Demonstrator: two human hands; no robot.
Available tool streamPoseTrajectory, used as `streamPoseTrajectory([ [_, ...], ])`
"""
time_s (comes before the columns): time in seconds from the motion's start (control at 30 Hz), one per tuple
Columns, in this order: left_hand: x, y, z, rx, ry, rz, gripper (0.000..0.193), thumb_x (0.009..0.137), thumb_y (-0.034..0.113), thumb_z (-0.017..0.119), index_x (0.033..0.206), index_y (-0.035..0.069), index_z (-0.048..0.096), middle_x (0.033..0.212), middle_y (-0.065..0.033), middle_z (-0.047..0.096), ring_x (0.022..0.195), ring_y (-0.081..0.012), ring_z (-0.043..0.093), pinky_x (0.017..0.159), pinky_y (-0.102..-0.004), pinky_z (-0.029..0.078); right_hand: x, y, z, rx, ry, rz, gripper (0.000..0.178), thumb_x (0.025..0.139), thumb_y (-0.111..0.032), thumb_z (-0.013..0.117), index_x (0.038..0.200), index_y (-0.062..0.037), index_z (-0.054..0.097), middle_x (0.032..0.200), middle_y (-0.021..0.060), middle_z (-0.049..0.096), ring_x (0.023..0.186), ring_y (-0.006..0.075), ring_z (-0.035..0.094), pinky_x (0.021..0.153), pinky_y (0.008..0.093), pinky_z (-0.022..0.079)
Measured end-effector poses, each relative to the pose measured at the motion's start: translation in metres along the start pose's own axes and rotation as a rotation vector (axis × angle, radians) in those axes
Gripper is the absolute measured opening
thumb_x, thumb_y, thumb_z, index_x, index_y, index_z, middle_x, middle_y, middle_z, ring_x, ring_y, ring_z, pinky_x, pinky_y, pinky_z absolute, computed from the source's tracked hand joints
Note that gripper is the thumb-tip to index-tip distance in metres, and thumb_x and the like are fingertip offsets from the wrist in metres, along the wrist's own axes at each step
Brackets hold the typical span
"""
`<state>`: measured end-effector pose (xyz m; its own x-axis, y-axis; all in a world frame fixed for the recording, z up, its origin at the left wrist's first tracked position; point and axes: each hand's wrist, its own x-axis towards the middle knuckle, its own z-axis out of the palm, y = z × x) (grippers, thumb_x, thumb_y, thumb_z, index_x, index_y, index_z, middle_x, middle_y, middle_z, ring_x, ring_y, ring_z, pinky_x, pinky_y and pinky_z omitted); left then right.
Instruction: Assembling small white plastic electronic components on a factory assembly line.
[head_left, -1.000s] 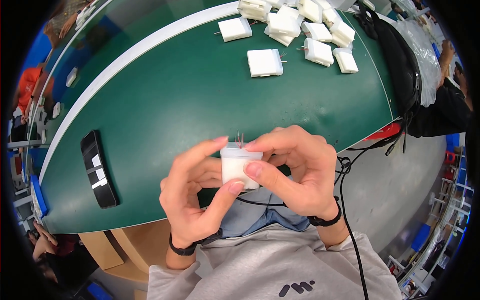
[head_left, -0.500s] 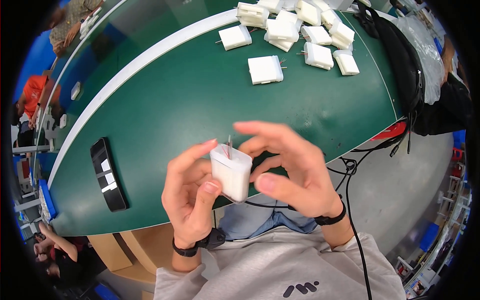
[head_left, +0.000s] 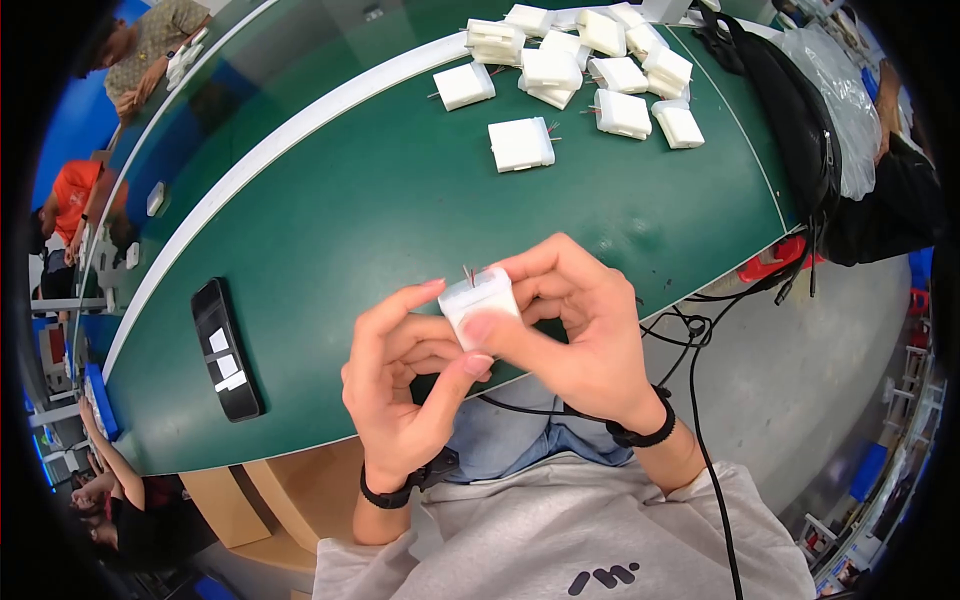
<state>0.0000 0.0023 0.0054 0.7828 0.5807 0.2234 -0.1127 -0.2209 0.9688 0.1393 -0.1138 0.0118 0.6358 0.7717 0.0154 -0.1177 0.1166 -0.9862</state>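
Observation:
Between my two hands, above the near edge of the green table, is a small white plastic case (head_left: 474,295) with a paler end cap and thin wires sticking out of its top. My left hand (head_left: 405,375) curls around its left and lower side, the thumb at the bottom corner. My right hand (head_left: 575,325) lays its thumb, slightly blurred, across the front face, with the fingers behind and along the right side. Both hands are closed on the case. Its back and lower part are hidden by the fingers.
Several similar white cases (head_left: 521,146) with wires lie piled at the table's far side. A black phone (head_left: 226,350) rests at left. To the right are a black bag (head_left: 790,110), clear plastic (head_left: 835,95) and black cables (head_left: 690,325). Other people work at far left.
My right hand has closed in on the case, its thumb now pressed over the front. The case has tilted and shifted slightly right, and my left hand has moved right with it.

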Motion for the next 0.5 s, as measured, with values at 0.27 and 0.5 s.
streamPoseTrajectory([
  [0.27,0.000,0.004,0.000,-0.086,-0.011,-0.057,0.048,0.094,-0.009,0.070,0.140,-0.006,0.055,0.099,-0.0174,0.076,0.079,-0.0189,0.076,0.070,-0.0295,0.062,-0.006,0.003,0.004,-0.028,0.089,-0.137,0.020,0.096,-0.005,0.077,0.114,0.0023,0.070,0.082,0.0095,0.076,0.076,0.0083,0.073,0.065,0.0251,0.058],
  [0.5,-0.010,0.005,-0.005,0.019,-0.039,-0.011,0.039,0.095,-0.012,0.067,0.134,-0.006,0.061,0.101,-0.0203,0.076,0.081,-0.0201,0.076,0.073,-0.0304,0.064,-0.014,-0.005,0.001,-0.076,0.030,-0.140,0.014,0.097,-0.003,0.076,0.109,0.0037,0.070,0.085,0.0095,0.077,0.079,0.0104,0.075,0.066,0.0240,0.058],
])
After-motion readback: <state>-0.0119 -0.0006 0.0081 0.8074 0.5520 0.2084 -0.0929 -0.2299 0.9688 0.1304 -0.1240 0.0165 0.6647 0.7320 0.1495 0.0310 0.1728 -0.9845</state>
